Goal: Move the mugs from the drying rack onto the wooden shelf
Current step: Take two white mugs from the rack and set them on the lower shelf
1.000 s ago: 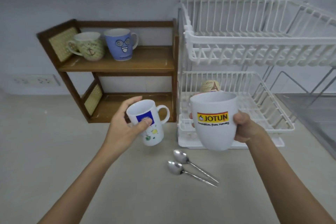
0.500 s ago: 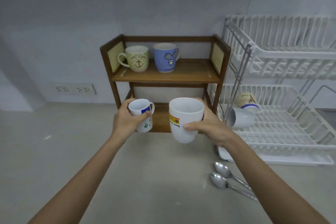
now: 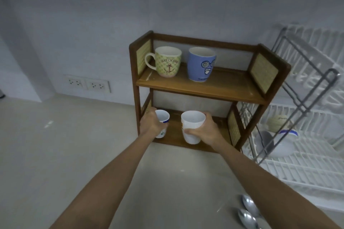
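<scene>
While both of my arms reach forward toward 12 o'clock, my left hand (image 3: 150, 124) is wrapped around the small white mug (image 3: 162, 121), and my right hand (image 3: 204, 130) is wrapped around the large white mug (image 3: 192, 126). Both mugs are upright, mouths up, at the front of the lower board of the wooden shelf (image 3: 201, 89); whether their bases touch the board cannot be told. The small mug sits at 9 o'clock of the large mug, with a gap between them. On the upper board stand two more mugs: a green mug (image 3: 167, 62) with an anchor print, its handle pointing to 9 o'clock, and a blue mug (image 3: 201, 64) with a cartoon face just beside it at 3 o'clock. The white drying rack (image 3: 305, 165) stands at 3 o'clock of the shelf, close against its side. On its lower tier lie a beige mug (image 3: 279, 123) and a white mug with a blue band (image 3: 279, 143), both on their sides. Two spoons (image 3: 248, 212) lie on the counter (image 3: 55, 154) at 5 o'clock, partly behind my right forearm.
</scene>
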`<action>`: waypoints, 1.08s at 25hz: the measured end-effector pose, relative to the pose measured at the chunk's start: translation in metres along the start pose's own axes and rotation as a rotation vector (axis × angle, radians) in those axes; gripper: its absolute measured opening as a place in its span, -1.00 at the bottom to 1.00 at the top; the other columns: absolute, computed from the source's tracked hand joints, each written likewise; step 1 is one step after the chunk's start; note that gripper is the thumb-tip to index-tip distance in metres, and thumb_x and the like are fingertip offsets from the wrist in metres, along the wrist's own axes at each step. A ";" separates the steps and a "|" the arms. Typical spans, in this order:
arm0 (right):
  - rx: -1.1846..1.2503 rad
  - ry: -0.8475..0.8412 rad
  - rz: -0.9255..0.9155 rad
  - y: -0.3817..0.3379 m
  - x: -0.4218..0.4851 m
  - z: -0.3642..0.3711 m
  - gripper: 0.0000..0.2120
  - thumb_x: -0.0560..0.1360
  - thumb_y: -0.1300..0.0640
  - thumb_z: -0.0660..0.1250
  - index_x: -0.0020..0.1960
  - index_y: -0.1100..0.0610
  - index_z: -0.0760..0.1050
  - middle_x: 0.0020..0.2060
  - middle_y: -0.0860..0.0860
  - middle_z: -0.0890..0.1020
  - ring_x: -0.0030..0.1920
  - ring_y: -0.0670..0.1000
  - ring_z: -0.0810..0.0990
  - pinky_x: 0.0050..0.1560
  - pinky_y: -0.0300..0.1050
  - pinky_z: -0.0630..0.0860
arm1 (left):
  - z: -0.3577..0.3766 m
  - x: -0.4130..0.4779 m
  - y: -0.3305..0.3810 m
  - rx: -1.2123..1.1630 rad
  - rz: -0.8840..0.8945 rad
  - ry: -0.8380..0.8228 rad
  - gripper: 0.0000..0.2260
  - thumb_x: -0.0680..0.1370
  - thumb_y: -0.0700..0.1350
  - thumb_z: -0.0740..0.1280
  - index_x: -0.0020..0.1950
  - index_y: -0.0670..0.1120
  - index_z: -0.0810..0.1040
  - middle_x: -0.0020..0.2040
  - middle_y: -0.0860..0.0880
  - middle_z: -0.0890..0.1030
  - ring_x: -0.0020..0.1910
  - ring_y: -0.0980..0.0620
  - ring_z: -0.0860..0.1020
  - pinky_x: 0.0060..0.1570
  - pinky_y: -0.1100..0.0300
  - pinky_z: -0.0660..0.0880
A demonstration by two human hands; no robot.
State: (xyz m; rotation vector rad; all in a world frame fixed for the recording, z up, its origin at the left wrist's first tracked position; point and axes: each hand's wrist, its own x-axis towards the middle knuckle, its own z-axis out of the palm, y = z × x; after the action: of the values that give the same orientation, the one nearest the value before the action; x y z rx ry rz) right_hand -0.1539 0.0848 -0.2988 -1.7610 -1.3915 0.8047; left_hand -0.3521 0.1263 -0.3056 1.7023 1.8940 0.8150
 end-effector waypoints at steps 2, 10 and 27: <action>0.007 0.050 0.018 0.001 0.015 0.012 -0.10 0.03 -0.06 0.64 0.25 0.01 0.29 0.13 -0.03 0.49 0.14 0.02 0.49 0.05 -0.06 0.50 | 0.005 0.011 -0.007 0.014 -0.027 -0.002 -0.40 0.31 -0.01 0.56 0.27 -0.10 0.44 0.20 -0.14 0.58 0.18 -0.16 0.55 0.08 0.01 0.51; -0.193 0.051 0.113 0.010 0.052 0.041 -0.12 0.06 -0.12 0.62 0.28 0.03 0.32 0.20 0.03 0.54 0.19 0.07 0.51 0.10 -0.01 0.48 | 0.023 0.044 -0.019 0.169 -0.014 -0.123 -0.42 0.37 -0.06 0.53 0.32 -0.06 0.38 0.34 -0.16 0.33 0.23 -0.16 0.50 0.26 0.05 0.42; -0.340 -0.165 0.217 0.002 0.072 0.037 0.04 0.28 0.05 0.56 0.51 0.10 -0.06 0.41 0.15 0.32 0.39 0.16 0.32 0.30 0.05 0.37 | 0.026 0.058 -0.009 0.340 0.051 -0.176 -0.29 0.47 -0.12 0.43 0.53 -0.09 0.15 0.44 -0.16 0.31 0.37 -0.16 0.40 0.30 0.00 0.41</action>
State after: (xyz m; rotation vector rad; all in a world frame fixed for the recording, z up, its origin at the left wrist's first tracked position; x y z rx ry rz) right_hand -0.1678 0.1606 -0.3223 -2.1772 -1.5335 0.8836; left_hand -0.3479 0.1862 -0.3272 1.9556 1.9554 0.3572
